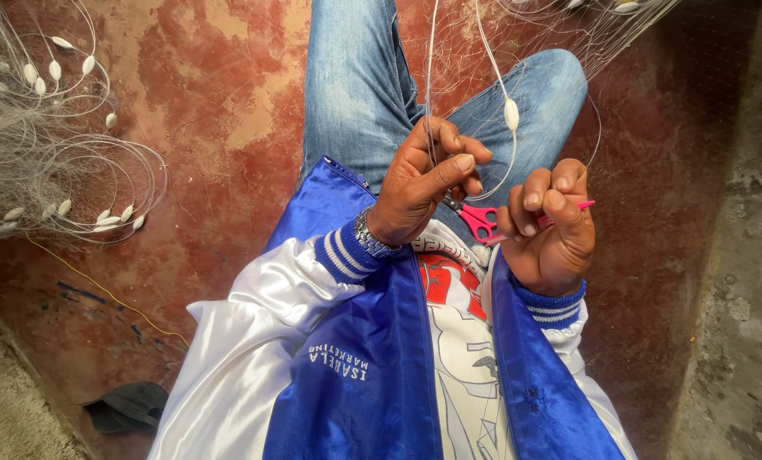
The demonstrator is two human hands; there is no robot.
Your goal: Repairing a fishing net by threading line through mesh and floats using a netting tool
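1. The left hand (423, 183) is closed, thumb and fingers pinching thin strands of fishing net (475, 51) that run up and away from it.
2. The right hand (551, 230) is curled shut around a slim pink tool (584, 205), whose tip pokes out past its fingers.
3. Pink scissors (480, 220) sit between the 2 hands.
4. A white float (511, 114) hangs on the line just above the right hand.

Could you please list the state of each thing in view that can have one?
left hand: closed, pinching the net line
right hand: closed on the pink netting needle
pink scissors: between the hands, blades hidden
white float: hanging on the line
net pile: heaped on the floor
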